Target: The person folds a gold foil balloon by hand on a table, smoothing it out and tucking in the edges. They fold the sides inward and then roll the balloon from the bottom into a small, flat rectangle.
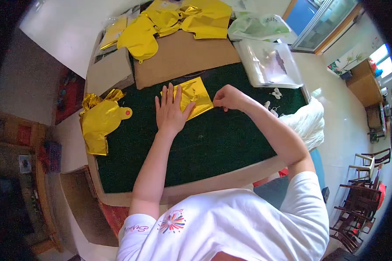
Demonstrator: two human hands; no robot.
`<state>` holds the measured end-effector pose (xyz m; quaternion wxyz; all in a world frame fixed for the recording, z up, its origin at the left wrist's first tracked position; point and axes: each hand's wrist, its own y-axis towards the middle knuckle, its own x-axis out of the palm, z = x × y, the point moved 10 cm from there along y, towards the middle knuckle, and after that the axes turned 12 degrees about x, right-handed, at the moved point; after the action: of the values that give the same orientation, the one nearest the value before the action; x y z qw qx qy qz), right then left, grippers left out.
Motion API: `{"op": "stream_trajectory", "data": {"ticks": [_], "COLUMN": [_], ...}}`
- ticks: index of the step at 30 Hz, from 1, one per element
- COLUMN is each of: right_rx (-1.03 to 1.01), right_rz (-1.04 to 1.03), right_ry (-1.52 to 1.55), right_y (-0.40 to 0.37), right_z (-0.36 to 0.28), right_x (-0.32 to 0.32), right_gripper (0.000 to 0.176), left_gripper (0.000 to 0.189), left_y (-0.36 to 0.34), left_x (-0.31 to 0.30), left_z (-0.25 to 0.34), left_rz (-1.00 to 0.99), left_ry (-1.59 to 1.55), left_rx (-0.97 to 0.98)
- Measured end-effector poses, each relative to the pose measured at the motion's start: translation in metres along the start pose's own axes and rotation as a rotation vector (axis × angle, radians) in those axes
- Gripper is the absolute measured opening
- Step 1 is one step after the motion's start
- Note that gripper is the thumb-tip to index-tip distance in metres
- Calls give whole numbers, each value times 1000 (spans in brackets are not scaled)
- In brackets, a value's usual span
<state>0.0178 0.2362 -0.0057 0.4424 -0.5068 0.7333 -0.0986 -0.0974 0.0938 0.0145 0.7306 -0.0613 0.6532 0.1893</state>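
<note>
Left hand (170, 114) flat, fingers spread on folded gold foil (197, 95); right hand (228, 98) pinches its edge; gold balloon (101, 122) apart at left, cardboard (183, 56) just behind

A table (222, 148) topped with dark green cloth is set over a pale, glossy floor (339, 113). Dark wooden chairs (357, 202) are grouped at the lower right, a wooden cabinet (365, 85) is placed beside a bright window (382, 58), and daylight is reflected off the floor.
</note>
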Motion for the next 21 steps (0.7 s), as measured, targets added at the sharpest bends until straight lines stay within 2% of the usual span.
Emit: {"op": "stream_trajectory", "data": {"ticks": [3,5,9,11,15,17,21], "right_rx": [-20,55,37,-84,-100,-55,39], "right_rz": [-81,-125,-76,-66,-93,-77,-99], "right_ry": [44,166,127,114,97,134,102], "right_y": [-4,-17,-15,-10,-5,-7,-3], "right_z": [-3,-4,-1,-3,-4,-5,-4], "right_x": [2,-1,-1,0,6,3,6], "right_gripper": [15,14,16,18,19,23,20], "left_gripper": [75,75,75,75,75,75,75], "left_y": [0,0,-1,0,0,0,0], "left_x": [0,-1,0,-1,0,-1,-2], "left_z": [0,0,0,0,-1,0,1], "left_rz": [0,22,28,18,32,43,35], "left_ry": [-2,4,3,3,-3,5,-2], "left_rx": [-2,3,4,-1,4,9,6]}}
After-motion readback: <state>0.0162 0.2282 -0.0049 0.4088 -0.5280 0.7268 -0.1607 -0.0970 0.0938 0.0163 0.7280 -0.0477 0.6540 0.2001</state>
